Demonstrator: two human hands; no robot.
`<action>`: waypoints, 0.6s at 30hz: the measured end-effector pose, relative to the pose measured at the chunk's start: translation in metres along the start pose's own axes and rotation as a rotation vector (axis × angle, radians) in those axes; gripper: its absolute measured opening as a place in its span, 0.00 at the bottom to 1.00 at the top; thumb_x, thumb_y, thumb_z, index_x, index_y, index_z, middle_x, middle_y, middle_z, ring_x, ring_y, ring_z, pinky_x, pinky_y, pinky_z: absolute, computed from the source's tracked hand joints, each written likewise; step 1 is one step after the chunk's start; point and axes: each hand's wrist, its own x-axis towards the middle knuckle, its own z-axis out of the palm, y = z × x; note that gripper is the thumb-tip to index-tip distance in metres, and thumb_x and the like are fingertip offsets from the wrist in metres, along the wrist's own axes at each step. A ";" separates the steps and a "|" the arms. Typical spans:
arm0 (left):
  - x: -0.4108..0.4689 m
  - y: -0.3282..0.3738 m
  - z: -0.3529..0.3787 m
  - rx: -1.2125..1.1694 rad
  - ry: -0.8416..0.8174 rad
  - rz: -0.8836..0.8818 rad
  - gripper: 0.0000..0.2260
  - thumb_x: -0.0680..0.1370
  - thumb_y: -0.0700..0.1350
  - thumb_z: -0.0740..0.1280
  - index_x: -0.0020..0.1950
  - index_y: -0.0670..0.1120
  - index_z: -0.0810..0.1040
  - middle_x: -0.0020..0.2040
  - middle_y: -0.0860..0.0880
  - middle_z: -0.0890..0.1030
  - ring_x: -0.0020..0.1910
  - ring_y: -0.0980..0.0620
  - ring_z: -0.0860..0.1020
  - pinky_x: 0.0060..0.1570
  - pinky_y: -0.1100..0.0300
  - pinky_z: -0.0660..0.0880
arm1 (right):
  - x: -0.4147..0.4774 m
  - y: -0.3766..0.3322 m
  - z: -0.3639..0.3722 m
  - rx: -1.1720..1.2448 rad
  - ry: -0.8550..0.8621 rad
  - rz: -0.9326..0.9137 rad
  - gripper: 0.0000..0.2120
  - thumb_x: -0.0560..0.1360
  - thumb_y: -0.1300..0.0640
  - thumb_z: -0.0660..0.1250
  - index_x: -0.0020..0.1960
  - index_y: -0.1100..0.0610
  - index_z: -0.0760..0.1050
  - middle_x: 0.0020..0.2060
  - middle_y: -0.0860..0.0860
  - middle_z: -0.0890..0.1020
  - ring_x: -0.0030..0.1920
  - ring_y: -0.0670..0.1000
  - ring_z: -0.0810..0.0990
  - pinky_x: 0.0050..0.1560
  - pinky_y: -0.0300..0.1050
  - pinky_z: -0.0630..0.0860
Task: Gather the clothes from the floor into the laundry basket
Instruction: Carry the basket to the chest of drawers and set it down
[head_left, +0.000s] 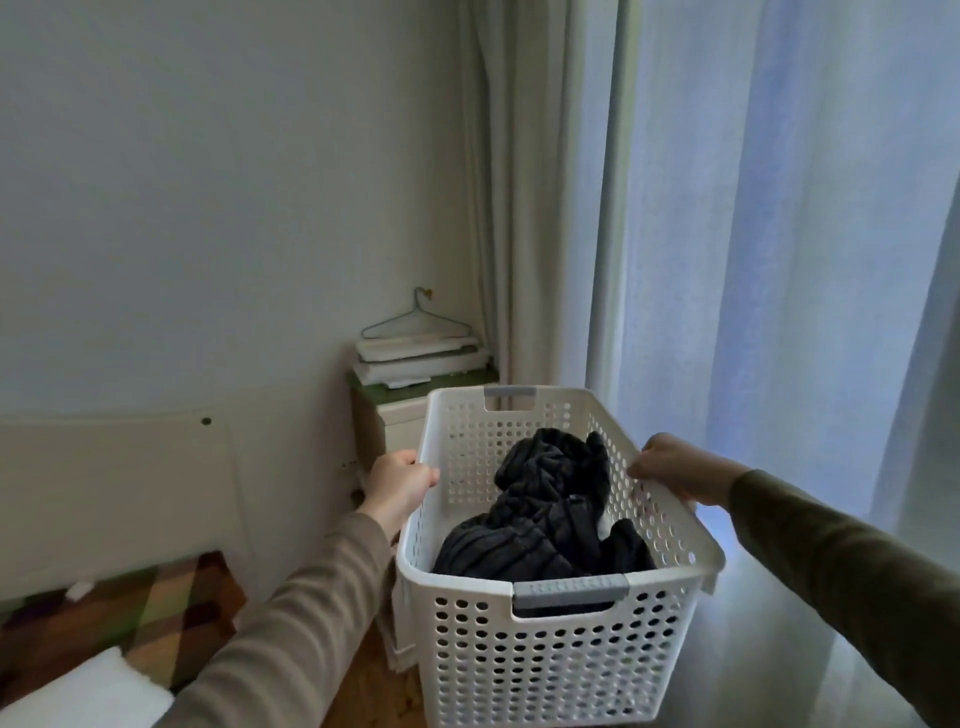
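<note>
A white perforated laundry basket (524, 660) with grey handle grips fills the lower middle of the head view, lifted off the floor. Dark crumpled clothes (550, 514) lie inside it. My left hand (397, 486) grips the basket's left rim. My right hand (675, 467) grips the right rim. Both sleeves reach in from the bottom corners. No clothes show on the visible floor.
A small cabinet (395, 415) stands in the corner behind the basket, with stacked white items and a wire hanger (415, 325) on top. Curtains (779, 260) hang at the right. A bed with a checked cover (114, 618) and white headboard lies at the left. Wooden floor shows below.
</note>
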 end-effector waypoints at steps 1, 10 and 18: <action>0.012 -0.001 -0.001 0.002 -0.013 0.010 0.04 0.74 0.35 0.64 0.42 0.43 0.74 0.44 0.41 0.75 0.45 0.45 0.75 0.48 0.51 0.74 | 0.008 -0.002 0.005 -0.001 0.008 0.008 0.06 0.72 0.66 0.59 0.45 0.68 0.73 0.39 0.61 0.77 0.30 0.53 0.76 0.30 0.39 0.73; 0.132 -0.030 0.021 0.010 -0.090 -0.001 0.07 0.74 0.34 0.64 0.38 0.44 0.72 0.40 0.43 0.74 0.41 0.47 0.72 0.41 0.58 0.68 | 0.113 -0.015 0.032 -0.029 0.053 0.107 0.07 0.72 0.66 0.59 0.36 0.64 0.69 0.32 0.57 0.73 0.25 0.51 0.73 0.22 0.34 0.67; 0.243 -0.034 0.065 -0.015 -0.149 -0.008 0.10 0.75 0.33 0.63 0.39 0.48 0.74 0.37 0.47 0.75 0.46 0.47 0.75 0.47 0.56 0.71 | 0.223 -0.009 0.030 0.000 0.043 0.160 0.03 0.72 0.67 0.58 0.41 0.65 0.70 0.33 0.56 0.74 0.29 0.52 0.75 0.20 0.33 0.70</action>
